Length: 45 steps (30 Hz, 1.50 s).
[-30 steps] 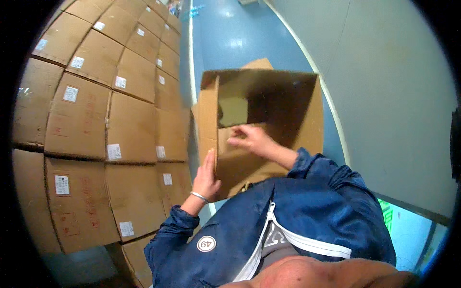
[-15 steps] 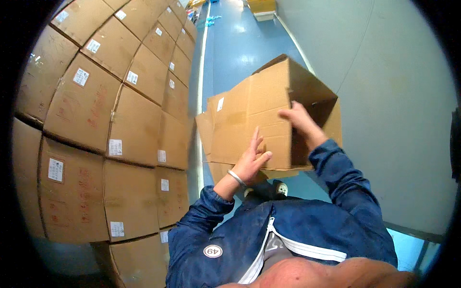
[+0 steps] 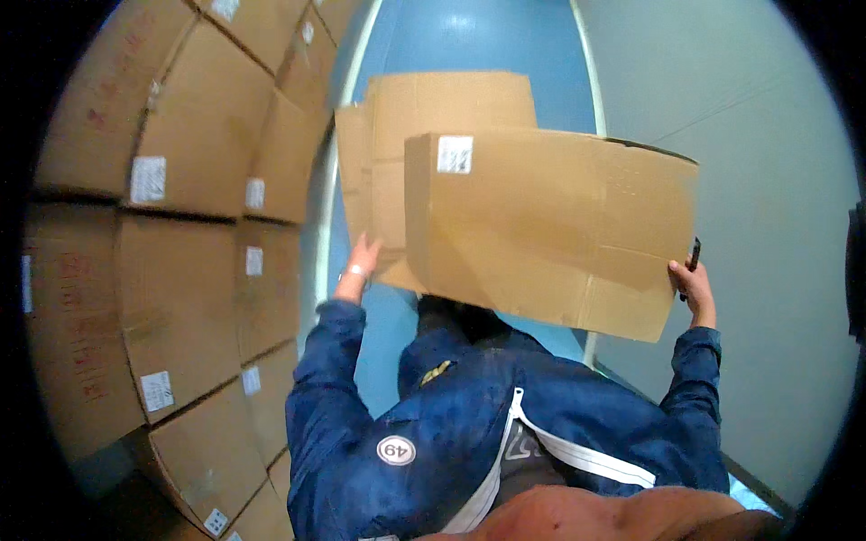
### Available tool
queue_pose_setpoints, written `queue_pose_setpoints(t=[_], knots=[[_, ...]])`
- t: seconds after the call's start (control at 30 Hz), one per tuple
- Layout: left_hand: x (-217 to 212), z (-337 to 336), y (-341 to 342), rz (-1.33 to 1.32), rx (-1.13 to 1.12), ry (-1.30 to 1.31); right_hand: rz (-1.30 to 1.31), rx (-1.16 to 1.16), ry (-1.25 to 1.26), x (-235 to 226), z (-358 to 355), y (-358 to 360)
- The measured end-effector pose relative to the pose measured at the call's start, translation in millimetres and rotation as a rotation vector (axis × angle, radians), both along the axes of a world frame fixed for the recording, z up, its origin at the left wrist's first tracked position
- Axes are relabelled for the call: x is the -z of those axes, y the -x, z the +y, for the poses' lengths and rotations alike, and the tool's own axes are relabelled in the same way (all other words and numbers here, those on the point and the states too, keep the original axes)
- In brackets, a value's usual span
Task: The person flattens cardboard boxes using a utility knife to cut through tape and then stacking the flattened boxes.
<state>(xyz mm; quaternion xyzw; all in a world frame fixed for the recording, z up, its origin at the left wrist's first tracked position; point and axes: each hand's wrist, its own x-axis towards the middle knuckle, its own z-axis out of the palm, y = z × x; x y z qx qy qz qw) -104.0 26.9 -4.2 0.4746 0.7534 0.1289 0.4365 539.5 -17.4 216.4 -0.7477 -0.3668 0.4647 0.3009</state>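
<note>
The right hand (image 3: 695,278) is gripping the box (image 3: 541,225) and a black object (image 3: 695,253); the left hand (image 3: 363,257) is touching a flap (image 3: 354,180), grip unclear; both are apparently steadying opposite ends.

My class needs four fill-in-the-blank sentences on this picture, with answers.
1. The thin object in the right hand is coloured ____.
2. The held box has a label coloured ____.
3. The bracelet is on the ____ wrist.
4. The floor is coloured ____.

Answers: black; white; left; blue.
</note>
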Motion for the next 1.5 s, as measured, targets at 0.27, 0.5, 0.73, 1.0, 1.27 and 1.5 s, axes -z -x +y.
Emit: queue_pose_setpoints(t=[0.27, 0.5, 0.73, 1.0, 1.27, 1.5], knots=[[173.7, 40.0, -40.3, -0.308, -0.414, 0.180, -0.205, 0.232, 0.358, 85.5, -22.8, -29.8], [195.8, 105.0, -35.4, -0.608, -0.450, 0.647, -0.260, 0.624, 0.559, 188.4, -52.0, -42.7], [264.4, 153.7, -32.2, -0.237, 0.040, 0.403, -0.244, 0.752, 0.528, 247.8, -34.2, -11.2], [148.0, 164.1, -7.5, -0.211, 0.037, -0.015, -0.279, 0.818, 0.739, 273.1, -72.9, -27.9], [11.3, 162.1, -37.5, -1.025, 0.699, 0.309, -0.316, 0.817, 0.682, 291.0, -84.3, -30.2], [158.5, 186.1, -76.8, -0.909, 1.064, 0.446, -0.259, 0.794, 0.667, 298.5, -64.3, -21.2]])
